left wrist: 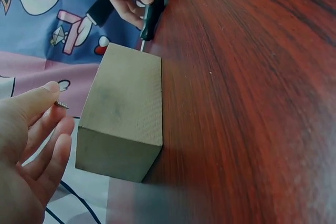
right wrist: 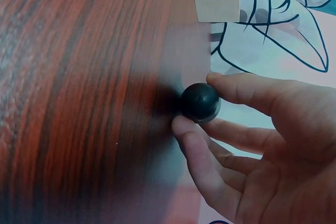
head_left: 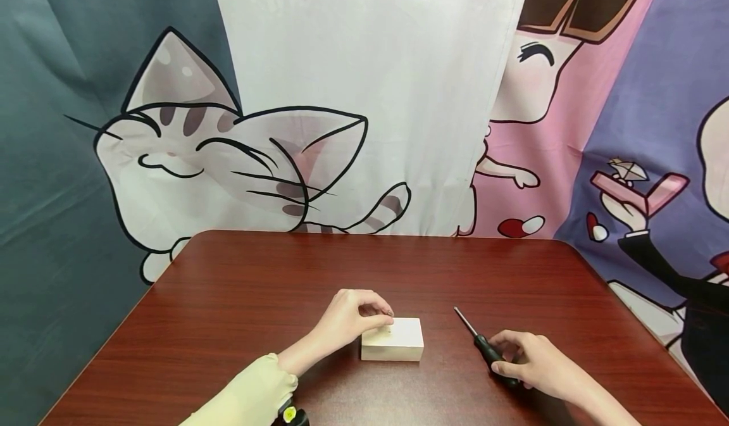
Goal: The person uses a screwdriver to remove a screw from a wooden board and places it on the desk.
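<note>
Between thumb and fingertips, my left hand (head_left: 348,318) pinches a small metal screw (left wrist: 62,105). Its pointed end faces the top of a pale wooden block (head_left: 393,352), with a small gap visible in the left wrist view. The block lies flat on the table in front of me. To the right, my right hand (head_left: 538,363) holds a screwdriver (head_left: 486,350) by its dark handle, thumb on one side and fingers on the other. The metal shaft points away and to the left. In the right wrist view only the rounded handle end (right wrist: 200,102) shows.
The reddish-brown wooden table (head_left: 273,268) reaches back to a cartoon-printed cloth (head_left: 364,65). A dark object with a yellow spot (head_left: 290,413) is by the left sleeve at the bottom edge.
</note>
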